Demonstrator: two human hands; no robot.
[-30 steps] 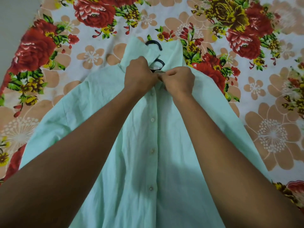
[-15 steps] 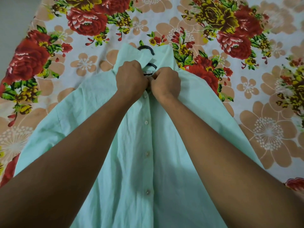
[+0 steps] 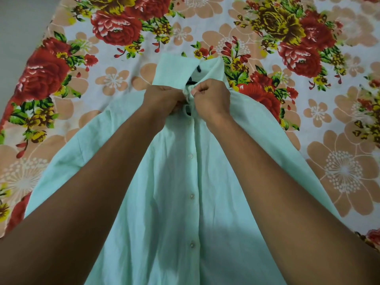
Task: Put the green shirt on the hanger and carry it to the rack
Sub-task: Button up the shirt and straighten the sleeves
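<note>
A pale green button-up shirt (image 3: 168, 202) lies spread front-up on the flowered bedsheet, collar pointing away from me. A black hanger (image 3: 193, 80) is inside it; only small dark bits show in the collar opening. My left hand (image 3: 162, 100) and my right hand (image 3: 211, 98) meet just below the collar, each pinching one edge of the shirt's front placket at the topmost button. Several white buttons run closed down the front below my hands. Most of the hanger is hidden under the fabric.
The bedsheet (image 3: 339, 161) with red roses and peach flowers covers the whole surface around the shirt. A strip of grey floor or wall (image 3: 22, 27) shows at the upper left past the bed's edge.
The collar flap has folded over more of the hanger hook, so less black shows. My hands stay together at the top button, the right thumb now raised over the placket.
</note>
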